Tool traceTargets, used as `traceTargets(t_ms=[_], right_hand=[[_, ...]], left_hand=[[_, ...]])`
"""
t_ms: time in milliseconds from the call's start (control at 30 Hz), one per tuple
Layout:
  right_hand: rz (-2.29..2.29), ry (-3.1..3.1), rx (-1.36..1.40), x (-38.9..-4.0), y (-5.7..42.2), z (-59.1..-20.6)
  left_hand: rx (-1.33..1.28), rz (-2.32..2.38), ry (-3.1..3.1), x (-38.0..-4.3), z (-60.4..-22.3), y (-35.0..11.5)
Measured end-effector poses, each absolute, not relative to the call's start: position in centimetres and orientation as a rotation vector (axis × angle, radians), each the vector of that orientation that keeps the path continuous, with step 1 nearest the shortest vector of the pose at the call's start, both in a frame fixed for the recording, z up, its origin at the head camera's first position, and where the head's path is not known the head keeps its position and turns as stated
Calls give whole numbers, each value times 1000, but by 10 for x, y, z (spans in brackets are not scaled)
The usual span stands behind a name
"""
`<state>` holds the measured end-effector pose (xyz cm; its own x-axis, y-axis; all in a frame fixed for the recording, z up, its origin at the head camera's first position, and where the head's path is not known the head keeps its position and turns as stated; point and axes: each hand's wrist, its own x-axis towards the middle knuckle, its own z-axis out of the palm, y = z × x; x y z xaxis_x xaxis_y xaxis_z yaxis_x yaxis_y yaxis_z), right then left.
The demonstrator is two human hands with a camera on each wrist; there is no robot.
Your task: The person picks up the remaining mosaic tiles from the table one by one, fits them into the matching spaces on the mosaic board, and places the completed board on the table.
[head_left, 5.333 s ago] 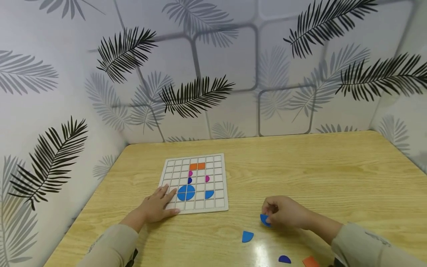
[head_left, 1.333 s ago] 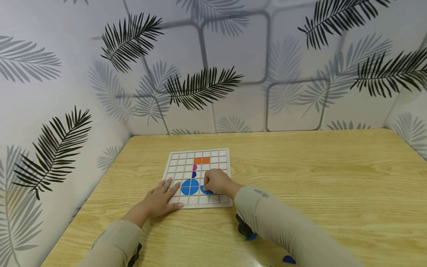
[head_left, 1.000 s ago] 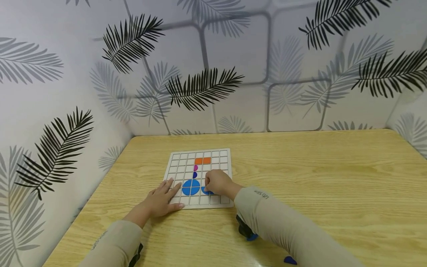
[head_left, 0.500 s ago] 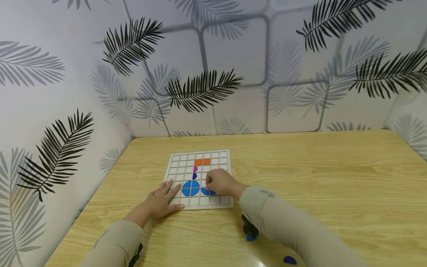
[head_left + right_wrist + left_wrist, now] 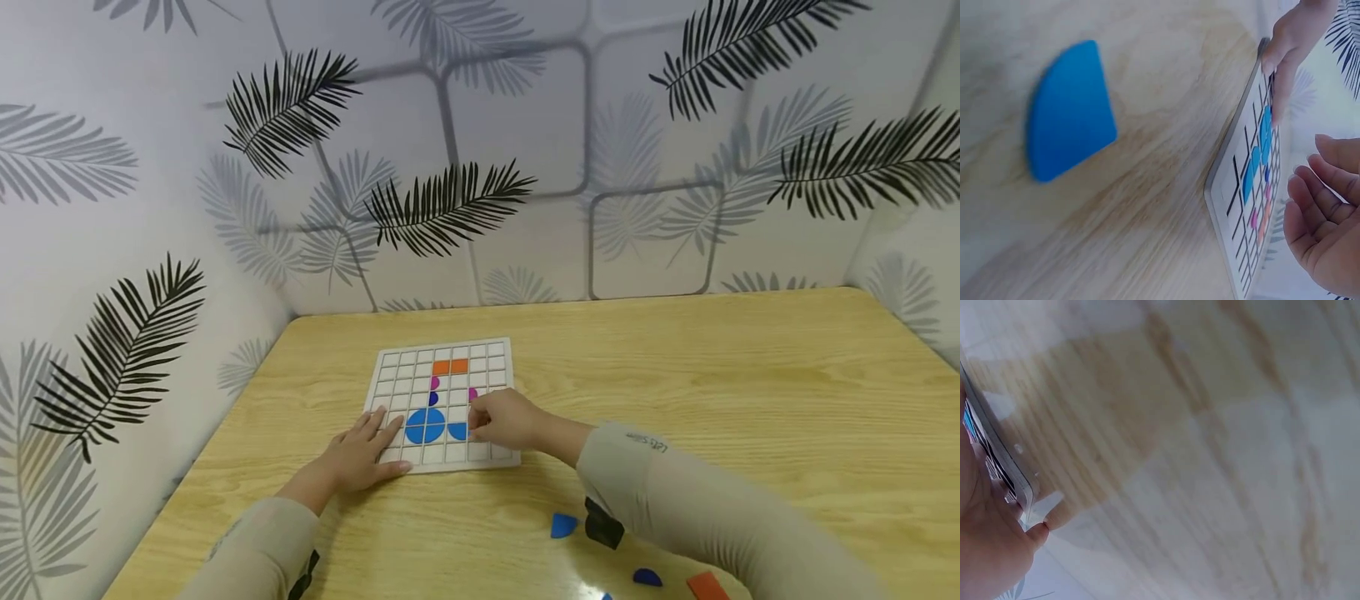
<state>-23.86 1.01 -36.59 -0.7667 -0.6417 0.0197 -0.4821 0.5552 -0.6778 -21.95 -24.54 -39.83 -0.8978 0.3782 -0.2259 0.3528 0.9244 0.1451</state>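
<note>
The left hand (image 5: 356, 454) rests with spread fingers on the left edge of a white grid board (image 5: 495, 354). The right hand (image 5: 508, 419) hovers over the board's right part, fingers loosely bent; the right wrist view shows nothing between its fingertips. Beside its fingertips lies a blue quarter-circle piece (image 5: 458, 431) in a cell; the hand covers cells to the right. A blue circle made of quarter pieces (image 5: 424, 427) sits left of it. Higher up are orange squares (image 5: 450, 367), magenta half-circles (image 5: 435, 383) and a dark blue half-circle (image 5: 433, 399).
On the wooden table (image 5: 675, 375), near the right forearm, lie a loose blue quarter-circle (image 5: 562, 525), a dark blue half-circle (image 5: 647, 577) and an orange piece (image 5: 707, 586). A leaf-patterned wall (image 5: 525, 233) stands behind the table.
The right hand carried a blue quarter-circle from the table to the board, let go of it in a cell, and has shifted slightly right. The left hand has stayed on the board.
</note>
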Motion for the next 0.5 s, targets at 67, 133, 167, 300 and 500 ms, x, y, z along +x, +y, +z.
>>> traceTargets(t_ms=[67, 133, 167, 300, 500], right_hand=[[-1014, 2543, -942, -234, 16, -364], [-1015, 2535, -931, -230, 21, -361], [-1019, 2527, -927, -228, 25, -360], [-1059, 2493, -952, -221, 37, -355], [-1101, 2447, -1002, -210, 56, -349]], left_hand=[[549, 127, 2828, -219, -399, -245], [551, 150, 2827, -218, -398, -245], [551, 159, 2827, -217, -397, -244], [558, 201, 2831, -216, -394, -242], [561, 191, 2834, -215, -394, -243]])
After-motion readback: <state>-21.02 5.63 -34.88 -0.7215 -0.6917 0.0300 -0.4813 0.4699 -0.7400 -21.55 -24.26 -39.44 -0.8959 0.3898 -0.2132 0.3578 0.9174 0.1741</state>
